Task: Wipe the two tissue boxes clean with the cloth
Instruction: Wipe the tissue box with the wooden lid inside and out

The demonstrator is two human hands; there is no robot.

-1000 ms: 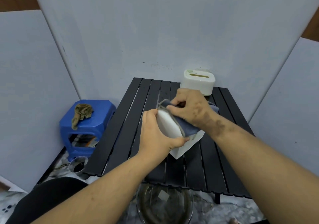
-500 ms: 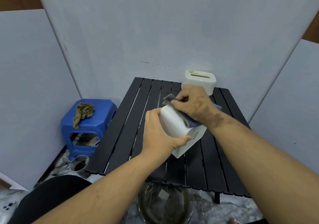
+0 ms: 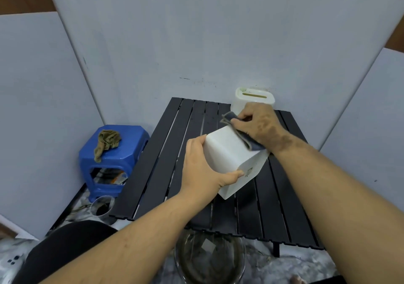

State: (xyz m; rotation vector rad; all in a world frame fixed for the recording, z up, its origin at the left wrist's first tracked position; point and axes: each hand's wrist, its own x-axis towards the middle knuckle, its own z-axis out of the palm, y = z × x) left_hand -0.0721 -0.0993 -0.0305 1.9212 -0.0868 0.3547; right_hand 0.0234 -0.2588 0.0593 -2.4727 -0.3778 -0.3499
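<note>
A white tissue box (image 3: 229, 152) is tilted above the black slatted table (image 3: 166, 152). My left hand (image 3: 203, 165) grips its near left side, thumb along the lower edge. My right hand (image 3: 258, 124) holds a grey-blue cloth (image 3: 247, 139) and presses it on the box's far upper edge. Small dark marks show on the box's right face. A second white tissue box (image 3: 254, 96), with a slot in its top and green specks near one corner, stands upright at the table's far right, partly hidden behind my right hand.
A blue plastic stool (image 3: 113, 159) with a brown rag (image 3: 107, 141) on it stands left of the table. A glass bowl of murky water (image 3: 209, 259) sits on the floor at the table's near edge. A small glass container (image 3: 101, 207) is by the stool. Grey panels close in all around.
The right hand has slid the cloth from the box's near face up and away to its far upper edge. The left hand has tilted the box, showing more of its white face.
</note>
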